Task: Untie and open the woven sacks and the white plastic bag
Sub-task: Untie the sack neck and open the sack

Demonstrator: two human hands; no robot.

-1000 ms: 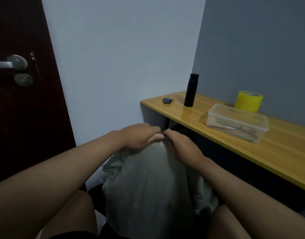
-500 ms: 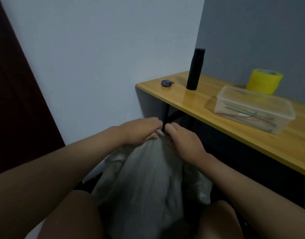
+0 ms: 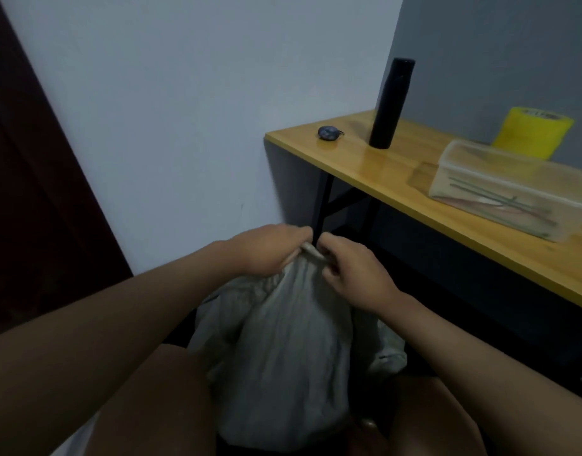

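A pale grey woven sack stands upright between my knees, its top gathered into a bunched neck. My left hand grips the neck from the left, fingers curled over the gathered cloth. From the right, my right hand pinches the same neck with its fingertips. The two hands nearly touch above the sack. Any tie on the neck is hidden under my fingers. A second pale bag shows behind the sack on the right.
A wooden table stands to the right, carrying a black bottle, a small dark key fob, a clear plastic box and a yellow tape roll. A dark door is at left, a white wall ahead.
The view has shifted, putting the door handle out of frame. Both hands stay on the sack's top, which is now drawn up into a tighter bunch, and my right fingers have curled into a pinch.
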